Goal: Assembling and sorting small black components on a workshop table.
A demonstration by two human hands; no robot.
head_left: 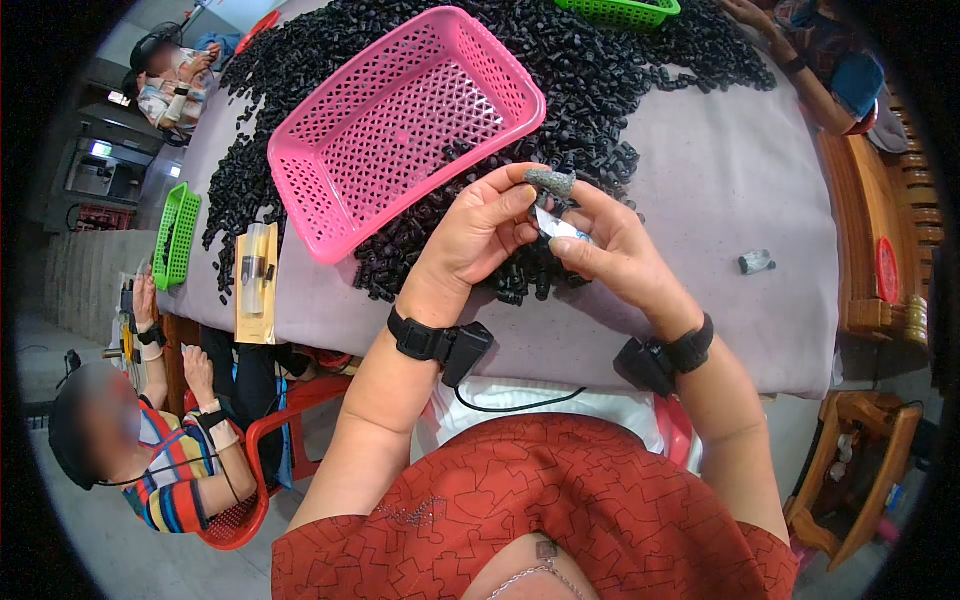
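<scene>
My left hand (pixel 468 232) and my right hand (pixel 622 250) meet above the near edge of the heap of small black parts (pixel 590 130). My right thumb and fingers pinch a small white pointed piece (pixel 562 228) with a bit of blue on it; its kind I cannot tell. A grey speckled sleeve-like piece (pixel 550 182) sits at my right index fingertip, close to my left fingers. The left fingers are closed in a pinch, and what lies between them is mostly hidden. A pink perforated basket (pixel 318 222) rests on the heap just beyond, tilted.
A grey cloth covers the table (pixel 720 180). On it lie another grey speckled piece (pixel 757 262) at right and a yellow-backed package (pixel 256 290) at left. Green baskets (pixel 176 238) stand at the left edge and far side. Co-workers sit left, far left and far right.
</scene>
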